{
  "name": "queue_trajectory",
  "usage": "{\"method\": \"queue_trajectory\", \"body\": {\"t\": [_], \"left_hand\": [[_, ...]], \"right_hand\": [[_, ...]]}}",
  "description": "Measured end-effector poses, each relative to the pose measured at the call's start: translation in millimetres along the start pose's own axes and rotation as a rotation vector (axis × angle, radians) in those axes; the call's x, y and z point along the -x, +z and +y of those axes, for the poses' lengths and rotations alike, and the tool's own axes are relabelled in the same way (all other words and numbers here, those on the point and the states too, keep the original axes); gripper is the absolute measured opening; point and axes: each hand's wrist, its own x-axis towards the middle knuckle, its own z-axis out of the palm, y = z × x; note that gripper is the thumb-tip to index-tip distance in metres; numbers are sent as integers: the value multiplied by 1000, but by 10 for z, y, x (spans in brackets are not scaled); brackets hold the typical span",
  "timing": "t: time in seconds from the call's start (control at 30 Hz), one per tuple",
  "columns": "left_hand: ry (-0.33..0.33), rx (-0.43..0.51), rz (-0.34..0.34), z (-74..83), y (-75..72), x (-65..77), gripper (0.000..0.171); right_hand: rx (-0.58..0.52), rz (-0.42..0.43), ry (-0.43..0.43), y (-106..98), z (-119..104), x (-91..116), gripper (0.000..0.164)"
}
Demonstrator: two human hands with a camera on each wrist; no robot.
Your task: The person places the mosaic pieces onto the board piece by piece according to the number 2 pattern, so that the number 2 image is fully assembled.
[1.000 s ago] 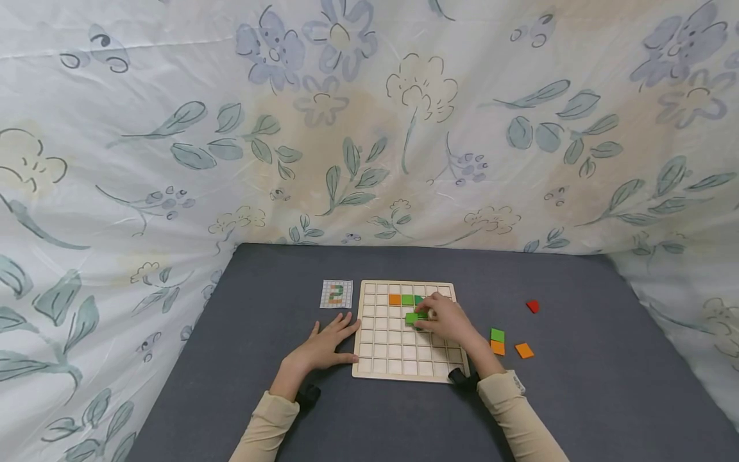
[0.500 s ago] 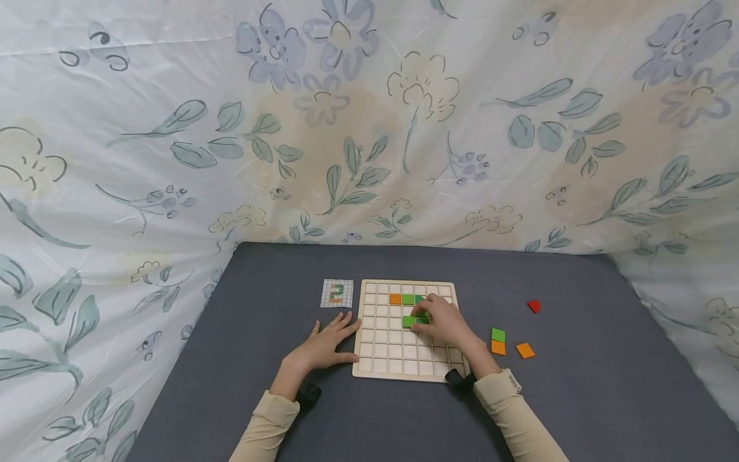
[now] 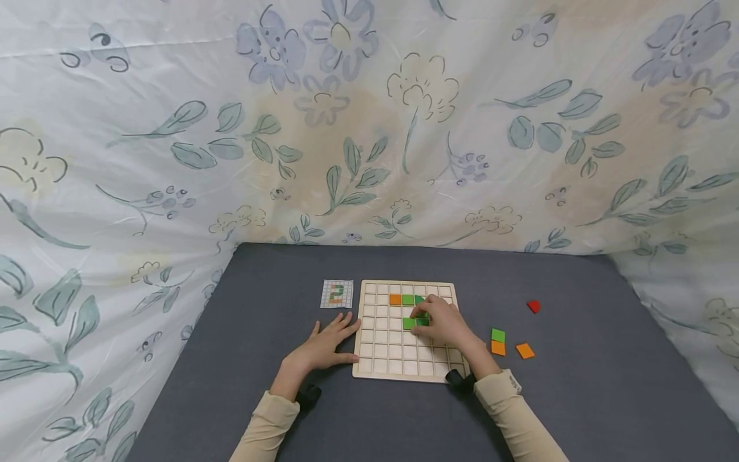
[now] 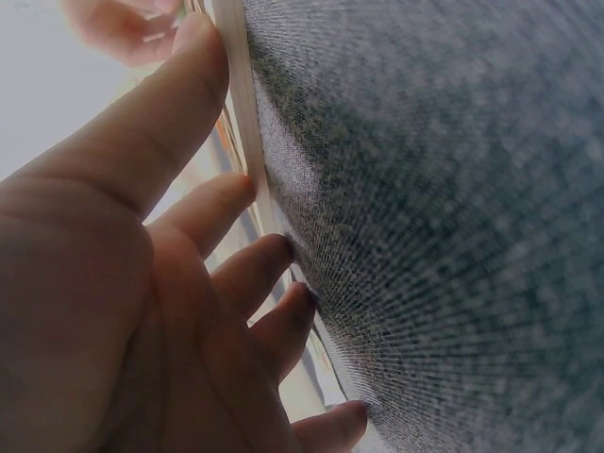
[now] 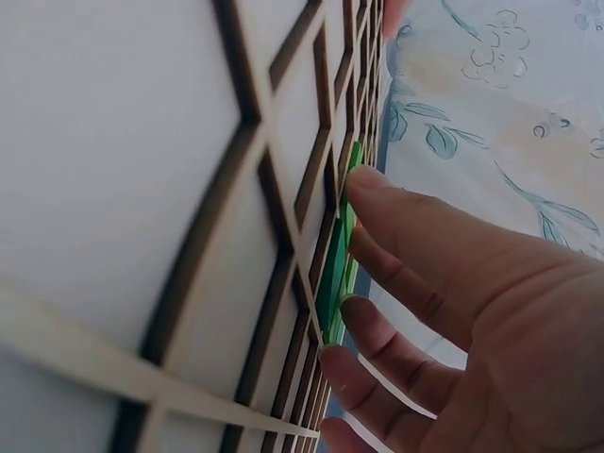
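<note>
A wooden grid board point(image 3: 381, 369) lies on the dark table. My right hand point(image 3: 444, 323) is over its upper right part, thumb and fingers at the edges of a light green square tile point(image 3: 408, 323). A darker green tile point(image 3: 423, 321) sits just to its right, partly under the fingers. In the right wrist view the thumb and fingertips of the right hand point(image 5: 491, 311) meet around the green tiles point(image 5: 332, 274). My left hand point(image 3: 323, 343) rests flat beside the board, its spread fingers touching the left edge; the left wrist view shows the fingertips point(image 4: 203, 38) along that wooden rim.
An orange tile point(image 3: 395, 299) and a green tile point(image 3: 408, 299) sit in an upper row. A pattern card point(image 3: 337, 294) lies left of the board. To the right lie a green tile point(image 3: 498, 335), orange tiles point(image 3: 525, 351) and a red piece point(image 3: 534, 307).
The right hand has moved slightly left and toward the person with the light green tile, which now lies level in line with the darker green one. The left hand stays put.
</note>
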Motion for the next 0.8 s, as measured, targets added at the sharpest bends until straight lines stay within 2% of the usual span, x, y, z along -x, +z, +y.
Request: {"method": "queue_trajectory", "body": {"t": [0.33,0.5,0.8], "left_hand": [[5,8,-1,9,-2,8,77],[-2,1,-5,0,11,11,77],[4,1,0,-8,10,0,78]], "right_hand": [[-10,15,-67,-53,69,39,29],[-43,37,-74,-123,139,69,31],[-33,38,-10,-221,308,125,30]]}}
